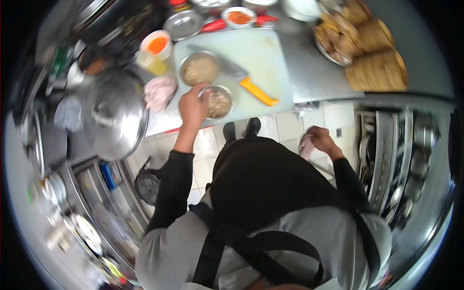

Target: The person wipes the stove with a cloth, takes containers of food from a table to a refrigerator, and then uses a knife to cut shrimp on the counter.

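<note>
My left hand (191, 107) is closed on the near-left rim of a small metal bowl (219, 102) with pale, shredded-looking food in it. The bowl is over the near edge of the white cutting board (266, 50). Just beyond it stands a second metal bowl (199, 68) holding a similar beige food. To the right on the board lies a knife (258, 92) with a yellow handle, its blade partly hidden behind the far bowl. Out past the counter edge, my right hand (323, 139) grips a pinkish cloth (306, 146), which hangs down above the floor.
A crumpled pink cloth (160, 93) and a large lidded pot (115, 113) sit left of the board. Behind them are an orange-filled container (158, 45) and a bowl of chopped red food (239, 18). Bamboo steamers (377, 70) stand at right, near metal shelving (386, 154).
</note>
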The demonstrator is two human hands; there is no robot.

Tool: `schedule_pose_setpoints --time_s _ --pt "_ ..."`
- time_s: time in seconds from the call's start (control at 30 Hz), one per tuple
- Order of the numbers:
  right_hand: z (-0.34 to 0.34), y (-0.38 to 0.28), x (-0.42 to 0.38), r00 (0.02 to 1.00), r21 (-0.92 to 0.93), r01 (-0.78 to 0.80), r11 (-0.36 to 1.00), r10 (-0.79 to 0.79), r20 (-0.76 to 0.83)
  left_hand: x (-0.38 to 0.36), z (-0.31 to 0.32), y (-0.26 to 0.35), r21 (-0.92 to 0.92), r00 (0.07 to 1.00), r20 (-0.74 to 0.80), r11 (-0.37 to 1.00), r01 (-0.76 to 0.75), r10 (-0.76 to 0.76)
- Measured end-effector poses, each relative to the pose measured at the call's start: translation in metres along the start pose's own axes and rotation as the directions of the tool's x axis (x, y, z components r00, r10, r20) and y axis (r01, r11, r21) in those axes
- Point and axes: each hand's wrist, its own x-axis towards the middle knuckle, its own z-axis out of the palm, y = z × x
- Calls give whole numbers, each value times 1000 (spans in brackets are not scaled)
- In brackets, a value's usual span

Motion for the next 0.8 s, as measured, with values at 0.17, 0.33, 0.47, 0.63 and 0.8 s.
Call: schedule_pose_setpoints --time_s 0.17,0.33,0.47,0.63,0.8 --pt "-79 -17 49 966 429 59 901 57 -251 5 -8 4 19 998 56 1000 23 -24" --pt "-86 -61 142 836 -112 289 951 -308 -454 5 -1 -5 -8 993 10 993 -116 116" --pt "-73 -78 145 940 -145 29 989 -77 -334 0 -5 -9 -69 988 47 987 -145 148" --pt "-63 -118 116 848 102 194 976 -114 -517 -13 -31 48 2 971 183 988 -154 151" --pt "-68 -202 2 916 392 342 854 -210 -341 -27 -1 135 -73 842 345 906 -416 415"
